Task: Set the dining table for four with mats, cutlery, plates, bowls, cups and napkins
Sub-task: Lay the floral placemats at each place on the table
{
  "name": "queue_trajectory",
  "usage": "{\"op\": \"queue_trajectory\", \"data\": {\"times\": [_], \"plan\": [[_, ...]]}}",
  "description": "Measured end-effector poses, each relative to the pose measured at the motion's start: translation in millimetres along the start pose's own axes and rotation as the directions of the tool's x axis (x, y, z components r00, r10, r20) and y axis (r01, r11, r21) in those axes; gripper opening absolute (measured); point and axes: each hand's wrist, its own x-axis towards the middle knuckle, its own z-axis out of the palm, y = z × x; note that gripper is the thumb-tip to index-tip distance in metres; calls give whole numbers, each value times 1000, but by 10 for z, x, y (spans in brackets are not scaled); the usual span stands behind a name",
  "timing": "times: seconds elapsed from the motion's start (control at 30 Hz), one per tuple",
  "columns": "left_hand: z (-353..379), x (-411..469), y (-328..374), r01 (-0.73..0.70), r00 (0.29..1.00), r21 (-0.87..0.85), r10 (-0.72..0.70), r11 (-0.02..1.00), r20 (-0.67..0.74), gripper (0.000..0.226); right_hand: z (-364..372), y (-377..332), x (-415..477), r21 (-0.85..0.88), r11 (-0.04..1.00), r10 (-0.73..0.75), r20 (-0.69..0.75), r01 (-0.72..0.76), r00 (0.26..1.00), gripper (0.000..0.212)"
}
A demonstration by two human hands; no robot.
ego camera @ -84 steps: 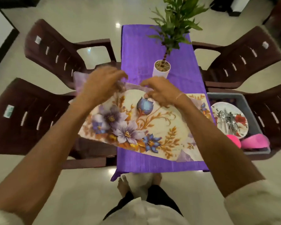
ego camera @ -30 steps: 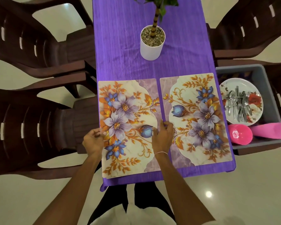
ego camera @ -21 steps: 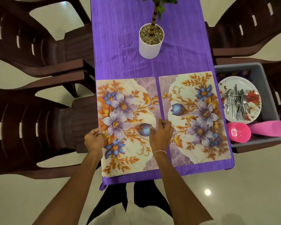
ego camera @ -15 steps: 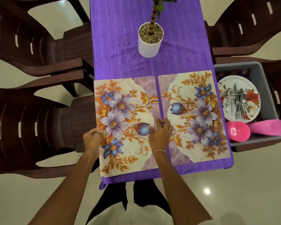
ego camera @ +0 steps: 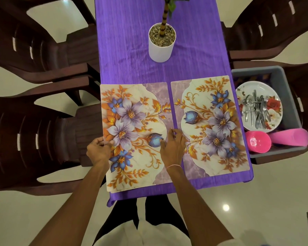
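The left hand (ego camera: 98, 150) grips the left edge of the left mat (ego camera: 132, 121), lower centre of the frame, thumb on top. The right hand (ego camera: 172, 146) holds the same mat at its right edge, fingers bent over the edge, thumb on the print. The right mat (ego camera: 212, 125) lies flat just beside it on the table (ego camera: 132, 50). At right, a grey bin (ego camera: 290, 89) holds 1 plate (ego camera: 274, 96) carrying cutlery (ego camera: 256, 110), plus a pink cup (ego camera: 258, 142). Upper centre: 1 white plant pot (ego camera: 161, 48).
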Motion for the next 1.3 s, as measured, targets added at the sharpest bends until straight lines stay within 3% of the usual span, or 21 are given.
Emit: {"op": "queue_trajectory", "data": {"times": [0.7, 0.87, 1.0, 1.13, 1.2, 1.3], "plan": [[-6, -9, -30, -56, 998, 87, 56, 995, 0, 31, -85, 31, -4, 24, 1000, -18, 48, 17, 999, 59], [-56, -5, -74, -234, 966, 199, 251, 952, -65, 20, -103, 40, 8, 11, 1000, -22, 51, 22, 998, 57], [-105, -312, 90, -444, 894, 148, 448, 884, 6, 17, -124, 50, 19, 0, 999, -46, 76, 47, 996, 58], [-161, -452, 102, -500, 861, 176, 509, 848, -8, 23, -160, 45, 19, -28, 997, -67, 71, 69, 995, 57], [-174, -467, 119, -469, 883, 127, 469, 874, 28, 23, -180, 32, 20, -54, 996, -74, 75, 78, 994, 56], [-213, -470, 176, -305, 942, 97, 285, 947, 179, 31, -172, 5, 4, -99, 992, -76, 74, 83, 994, 56]]}}
